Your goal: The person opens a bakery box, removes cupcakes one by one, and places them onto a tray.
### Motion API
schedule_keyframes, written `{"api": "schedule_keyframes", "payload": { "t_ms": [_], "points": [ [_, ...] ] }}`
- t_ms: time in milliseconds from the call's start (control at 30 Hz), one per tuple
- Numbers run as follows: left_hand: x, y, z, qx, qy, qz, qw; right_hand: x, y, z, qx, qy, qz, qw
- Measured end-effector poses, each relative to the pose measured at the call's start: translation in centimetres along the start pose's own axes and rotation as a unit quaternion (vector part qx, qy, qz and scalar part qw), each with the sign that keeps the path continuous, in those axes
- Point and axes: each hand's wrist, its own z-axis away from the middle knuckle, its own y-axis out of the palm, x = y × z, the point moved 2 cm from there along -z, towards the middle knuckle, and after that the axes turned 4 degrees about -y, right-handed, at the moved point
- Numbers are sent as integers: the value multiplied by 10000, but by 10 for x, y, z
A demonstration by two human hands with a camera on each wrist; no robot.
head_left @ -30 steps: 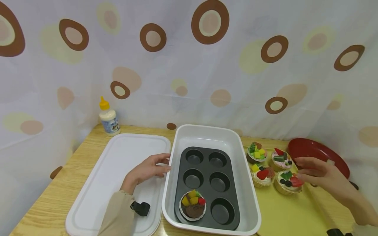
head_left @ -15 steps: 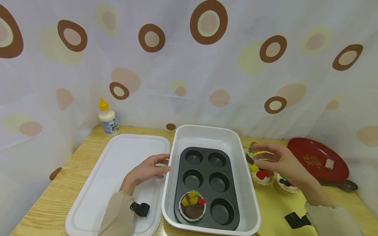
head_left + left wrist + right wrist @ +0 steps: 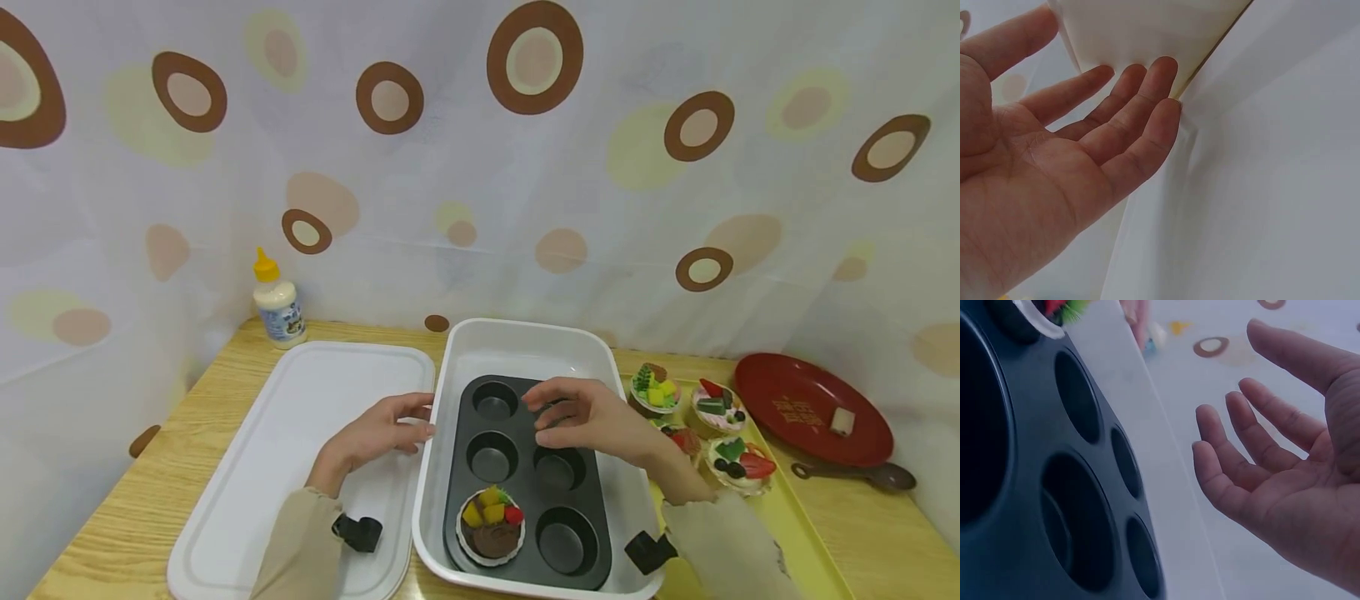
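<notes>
My left hand (image 3: 375, 433) has its fingers relaxed and touches the left wall of the white basin (image 3: 540, 352); in the left wrist view the fingertips (image 3: 1163, 72) meet its wall. Inside the basin lies a dark six-cup muffin tin (image 3: 525, 475), with a chocolate cupcake (image 3: 491, 537) topped with yellow fruit pieces in its near-left cup. My right hand (image 3: 600, 421) hovers over the tin's right column, holding nothing. Its loosely spread fingers stand apart from the tin's cups (image 3: 1075, 519) in the right wrist view. It hides the far-right cup.
Several fruit-topped cupcakes (image 3: 738, 467) stand on a yellow tray (image 3: 787, 533) at the right. Beyond it are a red plate (image 3: 810, 392) with a small pale block (image 3: 842, 422), and a dark spoon (image 3: 862, 473). A white lid (image 3: 247, 492) and a yellow-capped bottle (image 3: 279, 304) are left.
My right hand has moved left from above the cupcakes to over the muffin tin, uncovering the plate and spoon. The left hand stays at the basin's wall.
</notes>
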Motion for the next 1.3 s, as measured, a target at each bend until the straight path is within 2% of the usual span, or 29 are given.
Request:
{"api": "schedule_keyframes", "payload": {
  "t_ms": [100,267,433,600,700,833,967,1100,1300],
  "points": [
    [-1,1,0,-6,-16,-9,10000,-2,14,-12,116,-56,-165,9998],
    [-2,2,0,14,-41,35,10000,-4,29,-27,347,-34,-163,9993],
    [-3,2,0,48,-20,51,10000,-9,38,-32,627,244,-131,9976],
    [-4,3,-1,46,-31,48,10000,-14,41,-32,996,212,-252,9945],
    [-3,4,-1,51,-25,43,10000,-18,42,-29,1373,205,-295,9899],
    [-2,4,-1,103,21,45,9999,-22,45,-26,1883,261,-8,9818],
    [0,4,-1,116,59,58,9999,-24,47,-26,2155,395,231,9754],
    [0,3,-1,91,78,30,9999,-25,49,-26,2418,526,165,9688],
    [0,3,-1,84,38,18,10000,-28,52,-27,2946,454,164,9544]
  ]
}}
